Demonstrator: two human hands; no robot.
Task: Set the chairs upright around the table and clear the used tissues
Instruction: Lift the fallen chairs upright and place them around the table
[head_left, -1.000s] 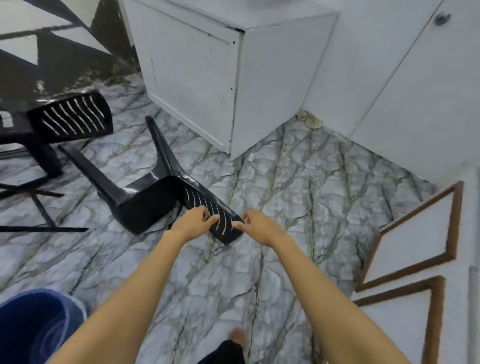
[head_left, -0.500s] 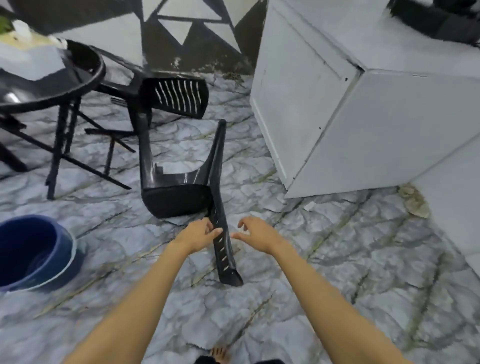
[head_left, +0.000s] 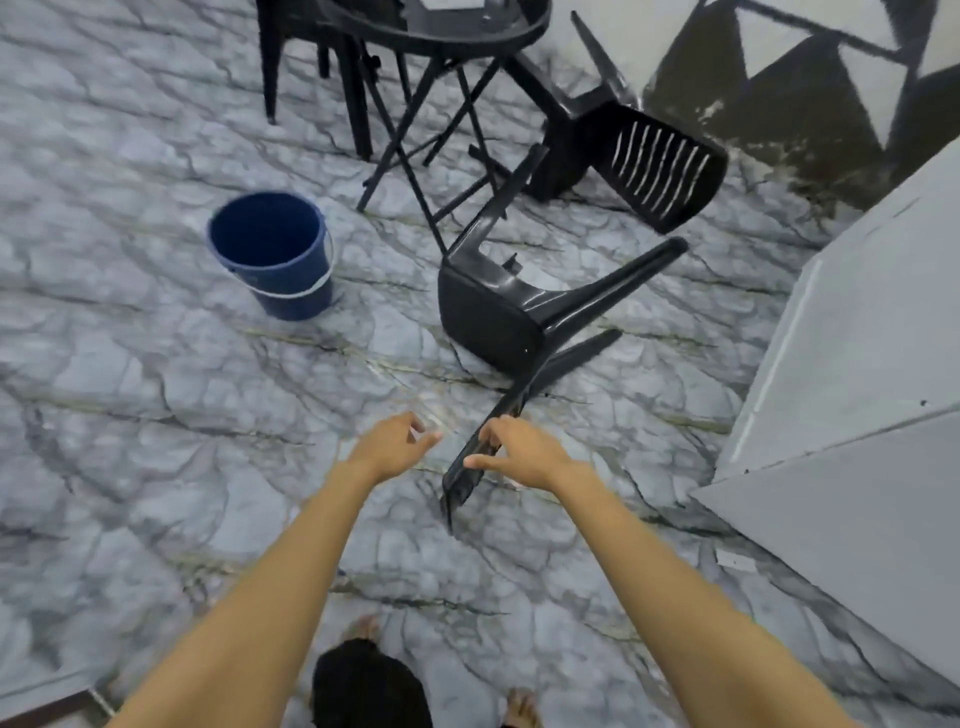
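While your right hand (head_left: 519, 451) grips the backrest of the tipped chair (head_left: 498, 312) lying between bucket (head_left: 272, 254) and cabinet (head_left: 852, 415), close your empty, loosely spread left hand (head_left: 392, 441) on it too, then lift evenly.

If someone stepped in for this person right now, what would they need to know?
Right hand: gripping the backrest edge of the near tipped chair.
Left hand: open, just off the chair, holding nothing.
Second chair lies tipped by the table; a third chair stands upright behind it. Blue bucket stands on the floor.
Done: no fallen chair righted yet.
Left: stand both chairs up, then clear tissues; none are clearly visible here.
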